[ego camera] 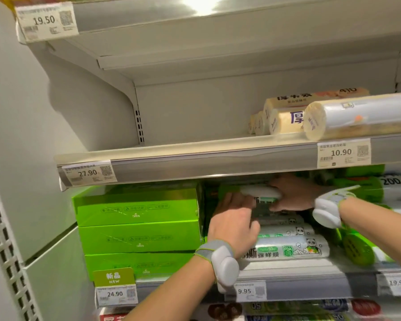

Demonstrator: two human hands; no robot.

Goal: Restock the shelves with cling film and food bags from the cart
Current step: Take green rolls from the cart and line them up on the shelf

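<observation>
Two-handedly easing roll [259, 192] onto stack [287, 249] right of boxes [137, 228], under shelf [206, 161]: gripping its right end with right hand [296, 193], pressing left end with straight-fingered left hand [232, 223], squaring it up.

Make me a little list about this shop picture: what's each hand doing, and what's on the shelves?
left hand: touches the left end of the cling film roll
right hand: grips the same roll's right end
roll's place: held above the stacked panda rolls
green boxes: three, stacked left of the panda rolls
shelf above: cream rolls lying at its right side
</observation>
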